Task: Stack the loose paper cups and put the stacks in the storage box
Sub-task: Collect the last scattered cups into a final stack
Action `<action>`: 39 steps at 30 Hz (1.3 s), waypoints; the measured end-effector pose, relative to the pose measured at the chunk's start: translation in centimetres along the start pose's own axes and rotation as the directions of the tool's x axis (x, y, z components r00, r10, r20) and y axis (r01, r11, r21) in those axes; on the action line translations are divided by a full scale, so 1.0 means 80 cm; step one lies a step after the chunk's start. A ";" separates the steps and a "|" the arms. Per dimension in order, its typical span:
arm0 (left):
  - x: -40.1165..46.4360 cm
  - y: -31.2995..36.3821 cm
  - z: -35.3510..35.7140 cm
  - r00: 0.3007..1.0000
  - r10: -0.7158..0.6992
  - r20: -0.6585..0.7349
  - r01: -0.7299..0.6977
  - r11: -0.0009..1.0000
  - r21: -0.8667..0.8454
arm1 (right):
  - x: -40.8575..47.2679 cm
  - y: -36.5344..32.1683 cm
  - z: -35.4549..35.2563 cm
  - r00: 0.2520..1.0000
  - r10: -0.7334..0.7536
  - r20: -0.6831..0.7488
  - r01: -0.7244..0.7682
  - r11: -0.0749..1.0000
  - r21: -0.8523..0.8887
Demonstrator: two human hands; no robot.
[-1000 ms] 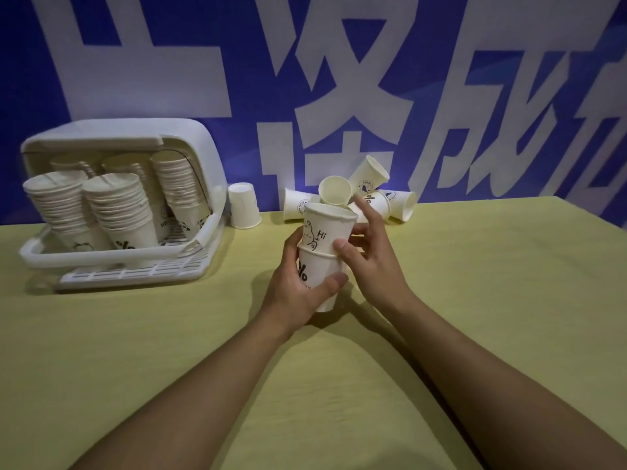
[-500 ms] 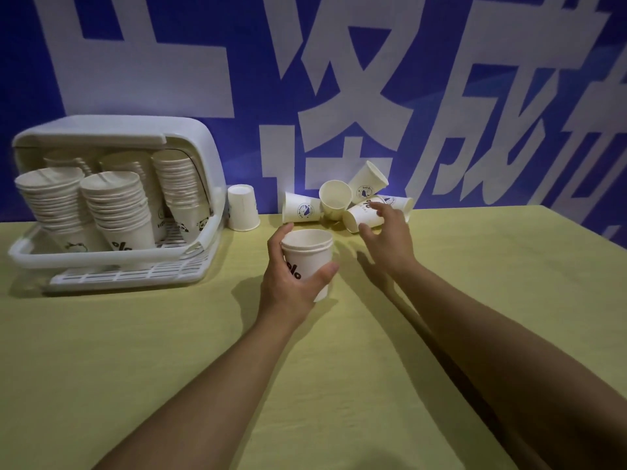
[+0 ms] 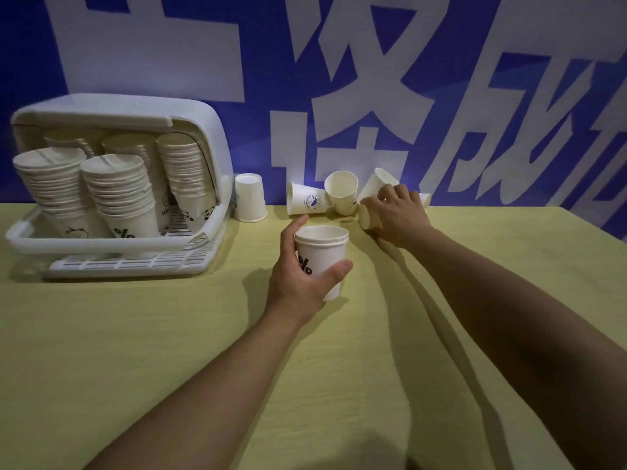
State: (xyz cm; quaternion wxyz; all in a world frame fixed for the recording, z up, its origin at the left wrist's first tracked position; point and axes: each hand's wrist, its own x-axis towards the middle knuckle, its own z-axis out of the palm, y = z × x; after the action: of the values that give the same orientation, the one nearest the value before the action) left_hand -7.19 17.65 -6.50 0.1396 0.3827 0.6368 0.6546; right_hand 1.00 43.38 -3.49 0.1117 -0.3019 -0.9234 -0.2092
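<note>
Paper cups everywhere, and reading left to right: storage box (image 3: 210, 137) sitting far left on the desk (image 3: 169, 334), white moulded plastic, rounded hood, slotted tray floor, already packed with tall leaning stacks of cups (image 3: 115, 191), rims ribbing up like thin rings. Just beside the box, standing upside down, one lone cup (image 3: 250, 197), smooth and white. Moving centre: left hand (image 3: 298, 276) wrapping a short stack (image 3: 321, 257) of nested cups, thumb and fingers curling round the wall, black print showing, base apparently resting on the desk. Behind it, lying against the blue-and-white banner (image 3: 339, 79), a loose pile: blue-logo cup (image 3: 307, 203) on its side, open cup (image 3: 342, 192) tilting mouth-forward, more to the right. Right hand (image 3: 395, 217) closing over a tipped cup (image 3: 367, 217) in that pile, fingers curling round its wall.

Handling, judging by looks: featherweight, thin-walled, tapering, crushing easily under a hard squeeze, sliding freely on the matte yellow desk. Probably best gripping mid-wall with a light pinch, keeping off the rolled rim, and dropping in base first.
</note>
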 end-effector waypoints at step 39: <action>-0.016 0.011 -0.009 0.990 0.010 0.140 -0.009 1.000 -0.010 | -0.172 -0.101 -0.094 0.968 0.236 -0.084 0.069 0.074 0.995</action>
State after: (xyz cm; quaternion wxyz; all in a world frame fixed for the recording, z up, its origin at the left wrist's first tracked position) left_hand -6.53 16.15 -6.02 0.1825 0.4302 0.6206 0.6296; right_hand 7.59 27.01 -3.94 0.4015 -0.1727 -0.7804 0.4471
